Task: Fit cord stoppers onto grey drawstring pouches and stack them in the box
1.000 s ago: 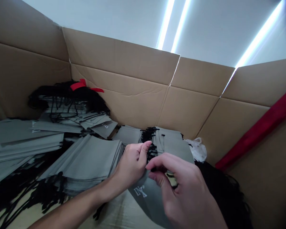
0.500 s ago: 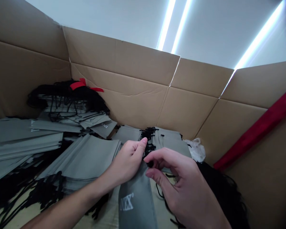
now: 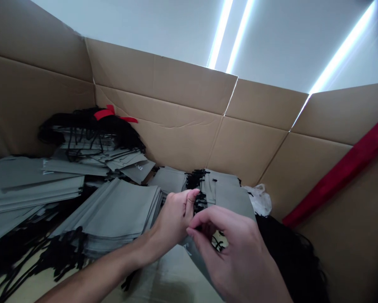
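Note:
My left hand [image 3: 174,216] is closed, thumb up, at the top end of a grey drawstring pouch [image 3: 199,260]. The pouch hangs below the hands, slanting down to the right, and my right hand partly covers it. Just beside the left hand, my right hand [image 3: 239,248] pinches thumb against forefinger. A small dark bit between those fingers looks like the pouch's black cord; most of it is hidden. Behind the hands lie flat grey pouches [image 3: 231,195] with black cord ends.
Cardboard walls [image 3: 163,101] stand at the back and sides. At left are stacked grey pouches [image 3: 113,210] and a bundle of black cords [image 3: 122,130] with a red tie [image 3: 104,113]. A white plastic bag [image 3: 260,200], a black cord heap [image 3: 286,256] and a red strip [image 3: 337,172] are at right.
My right thumb and forefinger have closed from a gap into a pinch, close to my left hand. The pouch has swung from hanging straight down to slanting right.

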### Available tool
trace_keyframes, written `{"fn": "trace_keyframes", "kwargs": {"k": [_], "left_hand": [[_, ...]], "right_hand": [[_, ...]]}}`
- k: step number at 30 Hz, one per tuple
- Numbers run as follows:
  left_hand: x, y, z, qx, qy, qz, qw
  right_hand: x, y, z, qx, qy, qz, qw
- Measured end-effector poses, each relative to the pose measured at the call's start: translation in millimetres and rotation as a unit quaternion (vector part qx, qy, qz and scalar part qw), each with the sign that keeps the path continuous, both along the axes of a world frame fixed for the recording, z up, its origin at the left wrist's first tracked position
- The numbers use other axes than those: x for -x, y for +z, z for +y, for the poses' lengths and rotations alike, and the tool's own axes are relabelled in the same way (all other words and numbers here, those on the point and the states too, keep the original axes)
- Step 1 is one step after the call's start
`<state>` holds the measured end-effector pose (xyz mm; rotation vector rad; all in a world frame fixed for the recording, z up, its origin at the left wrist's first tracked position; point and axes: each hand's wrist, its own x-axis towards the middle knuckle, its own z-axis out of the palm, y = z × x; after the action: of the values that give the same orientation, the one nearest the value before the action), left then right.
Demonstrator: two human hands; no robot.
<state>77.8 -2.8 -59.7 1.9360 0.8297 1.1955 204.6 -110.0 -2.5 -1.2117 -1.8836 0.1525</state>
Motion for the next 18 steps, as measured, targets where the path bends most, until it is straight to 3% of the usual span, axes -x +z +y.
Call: {"fn": "trace_keyframes", "kwargs": {"k": [6,11,14,18], "left_hand": [[0.6,3.1,-6.0,0.002,0.034,-0.025,0.999],[9.1,12.5,2.3,0.034,0.074,-0.067,0.994],[14.0,18.3,7.7,0.069,0.098,-0.086,0.989],[18.3,22.0,8.4,0.098,0.087,-0.093,0.987]], "right_hand": [[2.6,2.4,-3.2,-0.006,0.02,-0.004,1.0],[-12.2,6.9,0.1,-0.024,-0.026,0.006,0.999],[-21.9,6.0,3.3,0.043,-0.044,-0.029,0.998],[-31.4,8.7,7.5,0.172,-0.007,-0.073,0.982]]}}
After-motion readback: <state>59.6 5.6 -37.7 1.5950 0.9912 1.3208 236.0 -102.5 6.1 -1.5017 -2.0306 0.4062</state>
